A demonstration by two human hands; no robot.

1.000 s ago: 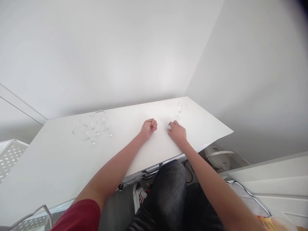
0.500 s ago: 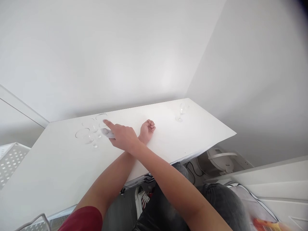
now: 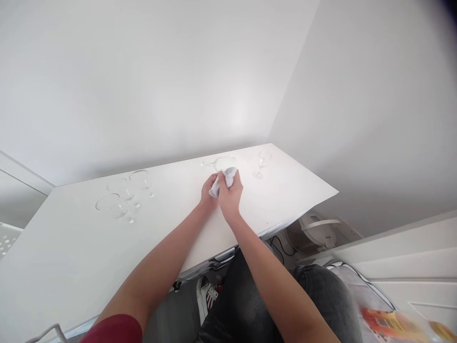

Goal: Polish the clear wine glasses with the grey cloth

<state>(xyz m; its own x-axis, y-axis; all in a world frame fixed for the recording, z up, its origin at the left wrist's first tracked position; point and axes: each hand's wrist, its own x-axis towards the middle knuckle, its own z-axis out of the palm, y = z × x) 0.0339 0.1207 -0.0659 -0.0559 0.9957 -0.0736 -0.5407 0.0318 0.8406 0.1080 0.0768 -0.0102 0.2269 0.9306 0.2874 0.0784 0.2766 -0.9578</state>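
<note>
Gripping a pale cloth (image 3: 231,175), the right hand (image 3: 231,194) is curled around it, just beside the left hand (image 3: 208,189), whose fingers are bent and partly hidden; what that one grips cannot be told. A clear stemmed glass (image 3: 224,164) is tipped sideways at the cloth, towards the back edge of the white bench (image 3: 171,190), foot pointing left. Three glasses (image 3: 113,207) stand towards the back-left corner, a lone glass (image 3: 263,159) near the back-right one. Pale walls (image 3: 178,81) rise behind; grey floor (image 3: 166,309) shows below the front edge.
</note>
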